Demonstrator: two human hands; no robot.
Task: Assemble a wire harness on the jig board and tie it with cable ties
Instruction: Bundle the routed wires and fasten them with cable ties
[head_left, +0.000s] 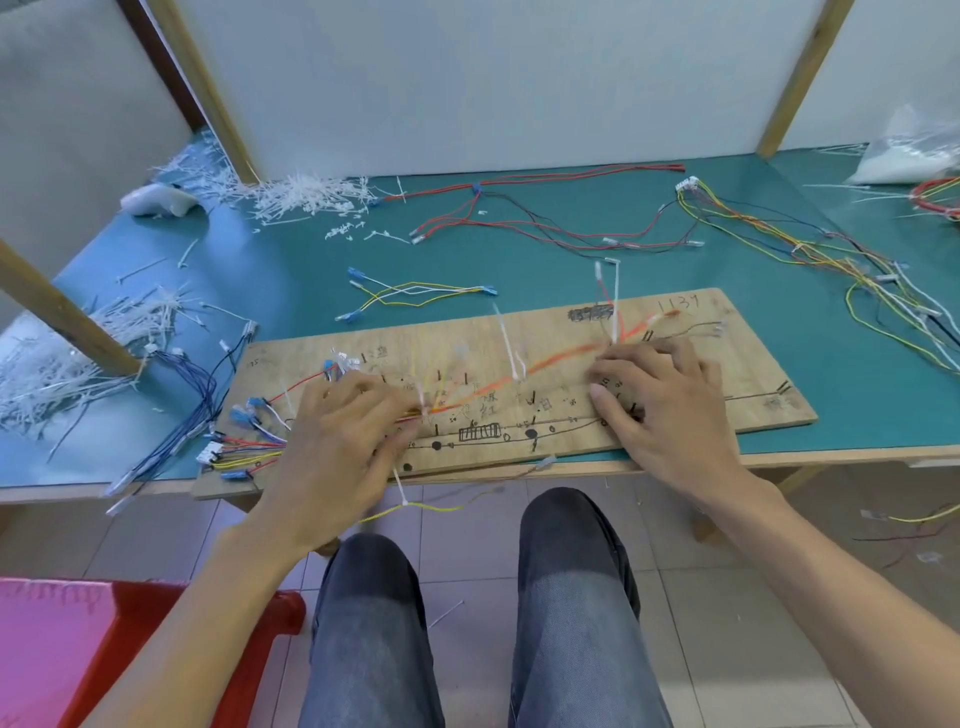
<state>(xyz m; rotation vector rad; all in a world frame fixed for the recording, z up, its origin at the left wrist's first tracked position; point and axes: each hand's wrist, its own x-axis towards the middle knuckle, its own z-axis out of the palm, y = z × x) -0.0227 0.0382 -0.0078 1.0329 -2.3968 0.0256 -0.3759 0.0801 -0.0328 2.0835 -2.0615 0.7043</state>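
centrally, on the jig board (753, 395) lying at the worktop's (545, 265) near edge, the blurred wire harness (550, 362) is pinched by the left hand (337, 441), while whether it is gripped by the bent-fingered right hand (670, 410) cannot be told.

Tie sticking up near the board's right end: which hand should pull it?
The right hand. Its fingers lie just below that tie, while the left hand is far along the board, gripping the wires.
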